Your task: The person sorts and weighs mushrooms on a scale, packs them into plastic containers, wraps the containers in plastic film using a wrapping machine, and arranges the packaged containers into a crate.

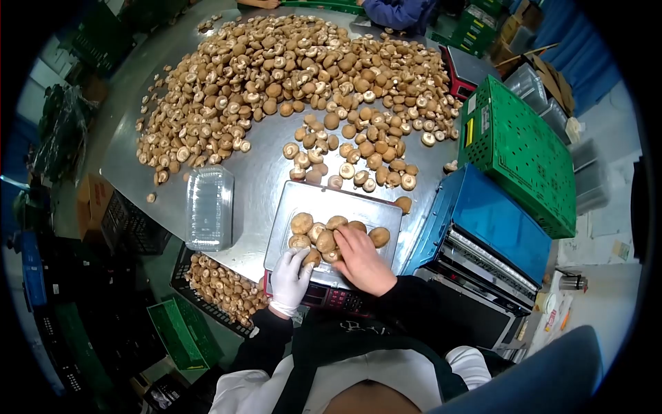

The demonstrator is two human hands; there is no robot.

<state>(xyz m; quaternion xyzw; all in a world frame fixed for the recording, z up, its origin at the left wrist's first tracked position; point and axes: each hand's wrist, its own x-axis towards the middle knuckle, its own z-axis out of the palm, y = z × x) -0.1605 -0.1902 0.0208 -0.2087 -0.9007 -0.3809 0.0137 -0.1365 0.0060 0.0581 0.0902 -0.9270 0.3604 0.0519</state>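
A group of brown shiitake mushrooms (326,241) sits in what looks like a clear plastic tray on the metal pan of a weighing scale (331,196). My left hand (291,281), in a white glove, is at the near left of the group, its fingers and thumb closed on a mushroom (312,258). My bare right hand (363,262) reaches in from the right. Its fingers curl down among the mushrooms and seem to grip one, mostly hidden under them. Below my hands shows the scale's red keypad (345,299).
A large heap of mushrooms (276,69) covers the far side of the metal table (124,159). Left of the scale is a clear plastic box (209,207). On the right are a blue-topped machine (493,221) and a green crate (527,165). A black basket of mushrooms (224,286) stands low left.
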